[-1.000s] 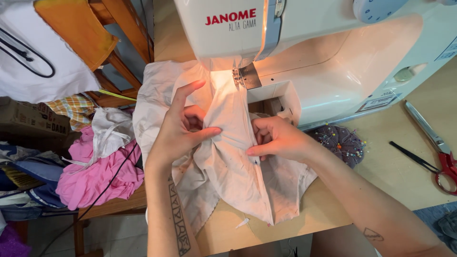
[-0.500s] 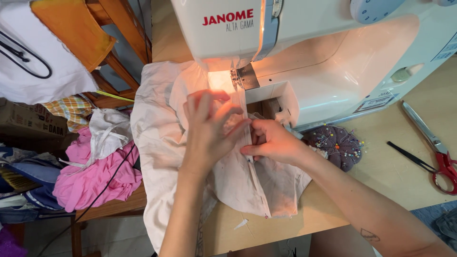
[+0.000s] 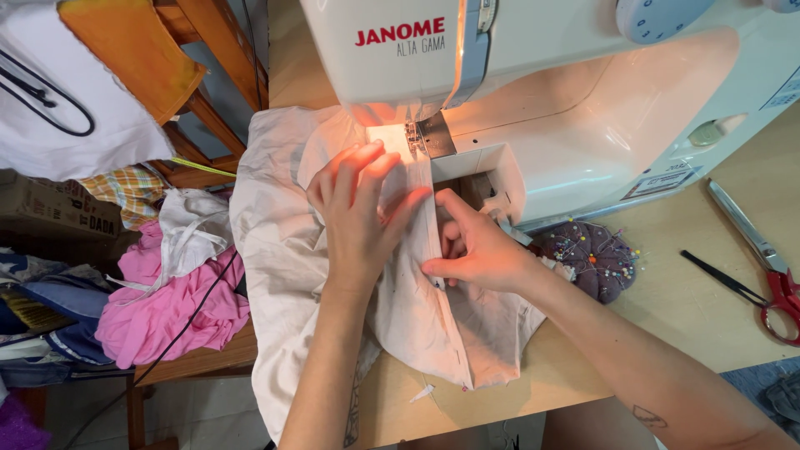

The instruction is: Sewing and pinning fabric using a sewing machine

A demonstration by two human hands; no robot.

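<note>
The top of the sewing machine is cut off by the picture's edge. Its needle is too small to see. The left hand lies flat on the white cloth just in front of the machine and hides the cloth under it. The right hand has its fingertips tucked under a fold, so they are hidden. To the right of the machine, the red scissors run off the edge. The pins in the purple pincushion are too tiny to count.
</note>
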